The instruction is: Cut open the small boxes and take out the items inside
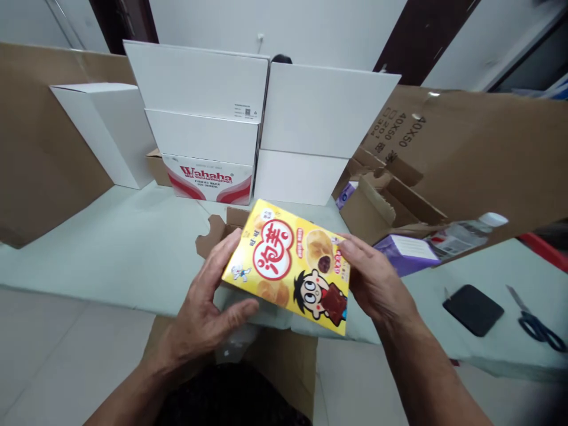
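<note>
The yellow box [290,266] is held this side of the water carton [208,186], long axis sloping down rightward; the right hand [370,275] clamps its end farther from the water carton, the left hand [206,302], thumb spread clear, touches the nearer.

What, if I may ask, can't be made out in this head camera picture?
All in the head view:
Left hand: tips of the fingers besides the thumb, behind the yellow box.
Right hand: most fingers, beneath the yellow box.
Brown cardboard piece: partly covered by the yellow box.
Fine print on the white carton flap: too small.
</note>
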A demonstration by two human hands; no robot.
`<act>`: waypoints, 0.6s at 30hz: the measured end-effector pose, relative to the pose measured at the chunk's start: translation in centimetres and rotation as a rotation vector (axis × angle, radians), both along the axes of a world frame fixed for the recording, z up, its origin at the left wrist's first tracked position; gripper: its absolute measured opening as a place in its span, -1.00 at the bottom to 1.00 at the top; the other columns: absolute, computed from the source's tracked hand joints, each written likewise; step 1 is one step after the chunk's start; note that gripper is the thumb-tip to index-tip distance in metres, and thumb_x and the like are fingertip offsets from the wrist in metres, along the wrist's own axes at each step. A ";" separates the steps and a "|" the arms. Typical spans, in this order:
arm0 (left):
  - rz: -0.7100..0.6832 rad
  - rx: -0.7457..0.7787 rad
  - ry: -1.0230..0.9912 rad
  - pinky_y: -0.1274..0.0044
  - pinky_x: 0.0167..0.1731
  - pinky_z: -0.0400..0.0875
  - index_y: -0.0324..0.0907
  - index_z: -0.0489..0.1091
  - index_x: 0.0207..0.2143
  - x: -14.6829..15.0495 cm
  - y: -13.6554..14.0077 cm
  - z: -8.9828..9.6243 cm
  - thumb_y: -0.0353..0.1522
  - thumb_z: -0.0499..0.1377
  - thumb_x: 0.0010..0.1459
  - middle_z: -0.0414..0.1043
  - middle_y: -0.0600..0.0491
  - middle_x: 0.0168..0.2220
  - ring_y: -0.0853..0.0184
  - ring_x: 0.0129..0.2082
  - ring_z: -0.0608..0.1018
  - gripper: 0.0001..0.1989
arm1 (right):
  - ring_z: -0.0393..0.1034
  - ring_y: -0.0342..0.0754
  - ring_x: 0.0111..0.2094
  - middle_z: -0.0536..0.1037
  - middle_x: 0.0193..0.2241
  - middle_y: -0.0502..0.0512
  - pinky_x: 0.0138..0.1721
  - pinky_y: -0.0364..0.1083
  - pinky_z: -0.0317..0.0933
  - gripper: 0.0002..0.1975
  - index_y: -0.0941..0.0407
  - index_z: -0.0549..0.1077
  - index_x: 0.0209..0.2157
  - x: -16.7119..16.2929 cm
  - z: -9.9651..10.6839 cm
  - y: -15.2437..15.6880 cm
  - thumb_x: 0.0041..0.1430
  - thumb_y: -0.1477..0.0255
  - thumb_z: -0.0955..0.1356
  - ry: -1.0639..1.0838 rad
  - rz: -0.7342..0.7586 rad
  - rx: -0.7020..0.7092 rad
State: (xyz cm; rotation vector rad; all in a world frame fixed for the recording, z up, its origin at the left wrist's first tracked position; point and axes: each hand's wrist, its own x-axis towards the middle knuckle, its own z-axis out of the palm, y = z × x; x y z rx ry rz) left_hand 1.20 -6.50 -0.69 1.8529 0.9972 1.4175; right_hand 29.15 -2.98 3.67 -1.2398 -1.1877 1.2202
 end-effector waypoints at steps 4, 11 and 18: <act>0.140 -0.142 -0.234 0.25 0.09 0.61 -0.03 0.15 0.43 1.3 0.3 0.5 -0.09 0.33 0.21 0.37 -0.13 0.33 0.02 0.18 0.57 -0.19 | 0.61 0.20 -0.06 0.61 0.06 0.29 -0.24 0.10 0.56 -0.37 0.05 0.45 0.16 -1.7 0.2 -1.0 0.31 -0.10 0.23 -0.052 0.026 0.159; 0.197 -0.095 -0.362 0.31 0.09 0.61 -0.06 0.17 0.42 3.1 0.7 2.6 -0.04 0.27 0.26 0.43 -0.10 0.29 0.06 0.18 0.57 -0.23 | 0.30 0.31 0.32 0.29 0.37 0.34 0.14 0.29 0.42 -0.28 0.00 -0.05 0.48 -5.9 -1.6 -4.9 0.41 0.04 0.14 -0.256 -0.127 0.599; 0.359 0.025 -0.366 0.22 0.24 0.47 -0.04 0.23 0.39 4.8 -0.6 1.9 -0.14 0.17 0.38 0.46 -0.03 0.27 0.05 0.27 0.48 -0.41 | 0.02 0.34 0.45 0.11 0.46 0.18 0.30 0.49 0.13 -0.41 -0.06 0.06 0.46 -10.4 -4.2 -5.8 0.45 0.26 0.13 -0.178 -0.583 0.622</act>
